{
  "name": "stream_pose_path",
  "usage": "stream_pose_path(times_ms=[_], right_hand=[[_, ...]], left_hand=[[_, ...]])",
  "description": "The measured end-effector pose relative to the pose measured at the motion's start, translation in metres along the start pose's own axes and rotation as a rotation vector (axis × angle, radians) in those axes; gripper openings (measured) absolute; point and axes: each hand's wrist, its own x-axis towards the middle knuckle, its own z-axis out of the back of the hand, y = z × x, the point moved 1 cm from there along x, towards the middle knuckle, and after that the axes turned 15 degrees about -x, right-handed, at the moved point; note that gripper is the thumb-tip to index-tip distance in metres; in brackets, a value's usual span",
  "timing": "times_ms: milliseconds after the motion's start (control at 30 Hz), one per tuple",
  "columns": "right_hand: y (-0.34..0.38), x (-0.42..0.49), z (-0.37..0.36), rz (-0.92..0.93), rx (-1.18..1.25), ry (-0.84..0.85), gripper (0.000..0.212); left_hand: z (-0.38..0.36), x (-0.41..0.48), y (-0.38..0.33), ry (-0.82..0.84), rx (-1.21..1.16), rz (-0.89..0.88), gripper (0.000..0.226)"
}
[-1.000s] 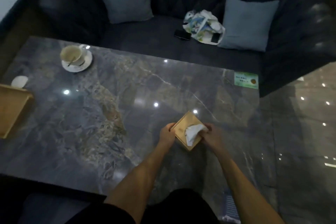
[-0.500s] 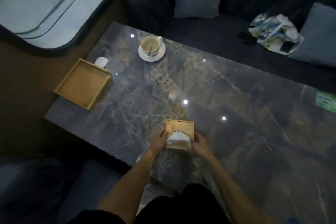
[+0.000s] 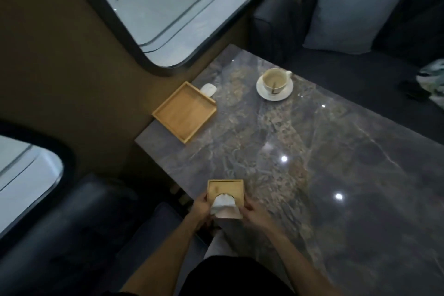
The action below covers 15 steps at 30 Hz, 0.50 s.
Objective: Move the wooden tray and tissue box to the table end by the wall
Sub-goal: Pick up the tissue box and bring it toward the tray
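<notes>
I clamp the tissue box (image 3: pixel 225 193) btwn left hand (image 3: pixel 200 209) & right hand (image 3: pixel 252 212) at the table (image 3: pixel 336 163) edge, wooden tray (image 3: pixel 184 112) by the wall; a slip could drop it.
</notes>
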Motion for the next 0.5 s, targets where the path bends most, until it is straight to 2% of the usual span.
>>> stream_pose_path(times_ms=[167, 300, 433, 500], right_hand=[[0.017, 0.015, -0.016, -0.034, 0.003, -0.007, 0.048], [0.039, 0.038, -0.02, -0.032, -0.051, -0.045, 0.043], [0.088, 0.065, -0.043, 0.001, -0.093, -0.104, 0.041], [0.113, 0.077, -0.053, -0.012, -0.089, -0.078, 0.041]], left_hand=[[0.023, -0.002, 0.006, -0.033, -0.038, -0.053, 0.037], [0.043, 0.016, -0.013, 0.02, -0.026, -0.003, 0.04], [0.087, 0.039, -0.028, -0.075, -0.05, -0.08, 0.044], [0.111, 0.053, -0.031, -0.111, -0.062, -0.097, 0.046]])
